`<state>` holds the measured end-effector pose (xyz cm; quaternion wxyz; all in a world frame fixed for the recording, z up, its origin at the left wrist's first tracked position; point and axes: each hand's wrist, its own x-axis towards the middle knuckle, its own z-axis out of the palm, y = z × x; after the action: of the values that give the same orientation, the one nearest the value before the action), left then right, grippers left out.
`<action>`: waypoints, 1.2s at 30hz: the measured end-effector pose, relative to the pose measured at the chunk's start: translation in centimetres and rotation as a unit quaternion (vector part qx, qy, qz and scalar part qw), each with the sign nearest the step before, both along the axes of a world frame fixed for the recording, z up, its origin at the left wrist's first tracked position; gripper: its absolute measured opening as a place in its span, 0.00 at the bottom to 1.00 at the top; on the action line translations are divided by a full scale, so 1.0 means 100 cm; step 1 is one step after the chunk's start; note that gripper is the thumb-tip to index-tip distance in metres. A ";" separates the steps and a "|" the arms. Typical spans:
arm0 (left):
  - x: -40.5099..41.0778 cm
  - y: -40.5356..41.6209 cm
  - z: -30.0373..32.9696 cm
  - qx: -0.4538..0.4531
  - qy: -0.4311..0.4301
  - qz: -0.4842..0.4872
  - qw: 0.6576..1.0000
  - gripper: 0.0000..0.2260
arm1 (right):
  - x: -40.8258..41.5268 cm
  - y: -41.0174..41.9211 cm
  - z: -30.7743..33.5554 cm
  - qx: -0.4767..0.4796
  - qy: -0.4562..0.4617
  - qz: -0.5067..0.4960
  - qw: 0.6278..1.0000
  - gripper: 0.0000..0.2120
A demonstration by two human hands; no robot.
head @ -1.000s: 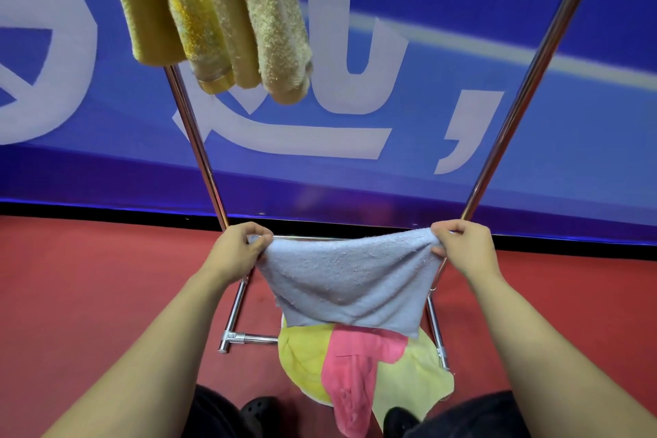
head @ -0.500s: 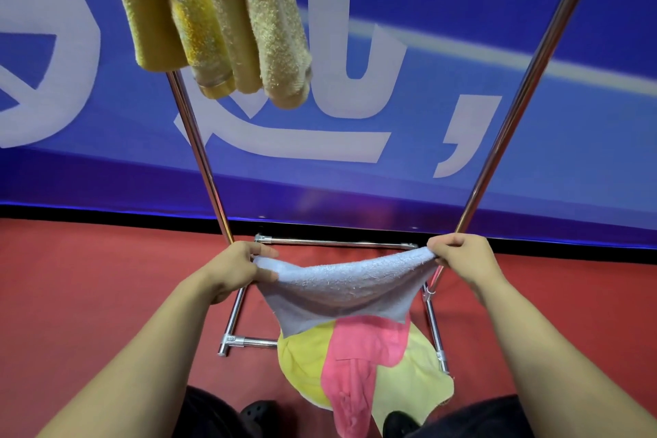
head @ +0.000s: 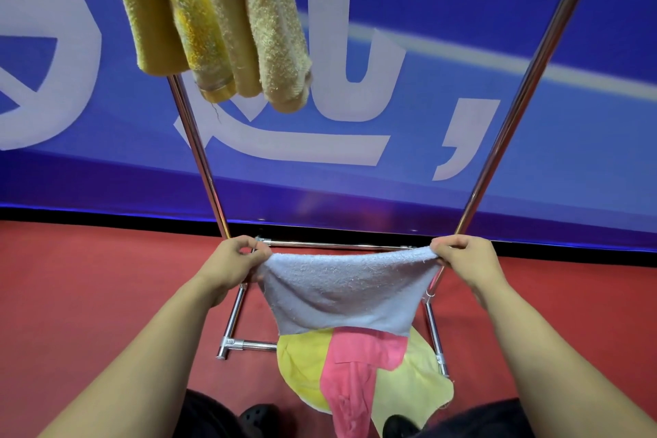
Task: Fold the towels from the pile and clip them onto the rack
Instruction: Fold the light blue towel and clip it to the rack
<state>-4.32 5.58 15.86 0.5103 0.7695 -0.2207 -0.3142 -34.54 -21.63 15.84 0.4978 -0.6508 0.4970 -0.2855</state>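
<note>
Left hand (head: 237, 261) and right hand (head: 464, 258) are each pinching a top corner of the grey towel (head: 343, 290), hanging above the pile (head: 359, 364). Risk: uneven pull is skewing the fold, or a corner slipping free.

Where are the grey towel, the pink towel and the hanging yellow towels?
grey towel (head: 350, 290), head view, middle of the cloth stretched between both hands.
pink towel (head: 355, 373), head view, middle of the pile piece.
yellow towels (head: 220, 18), head view, middle fold hanging from rack.

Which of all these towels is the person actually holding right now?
The pale blue towel, stretched between the left hand and right hand. The others hang clipped above or lie piled below.
</note>
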 end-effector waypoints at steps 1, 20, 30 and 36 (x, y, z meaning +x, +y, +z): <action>0.001 -0.001 0.000 -0.017 0.005 0.014 1.000 0.03 | 0.000 0.000 0.000 0.001 -0.004 0.000 1.000 0.07; 0.007 0.002 0.014 0.096 -0.278 -0.034 0.955 0.03 | -0.004 0.002 0.007 -0.119 0.183 0.114 0.969 0.04; 0.004 0.006 0.022 -0.024 -0.145 0.035 0.989 0.08 | 0.001 0.004 0.016 -0.186 0.153 0.079 0.967 0.13; 0.005 0.005 0.022 -0.133 -0.043 0.124 0.982 0.08 | 0.009 0.007 0.023 -0.037 -0.033 -0.002 0.999 0.11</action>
<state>-3.78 6.08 18.10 0.6331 0.7290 -0.1855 -0.1828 -33.65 -20.92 18.11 0.4890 -0.6577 0.4708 -0.3265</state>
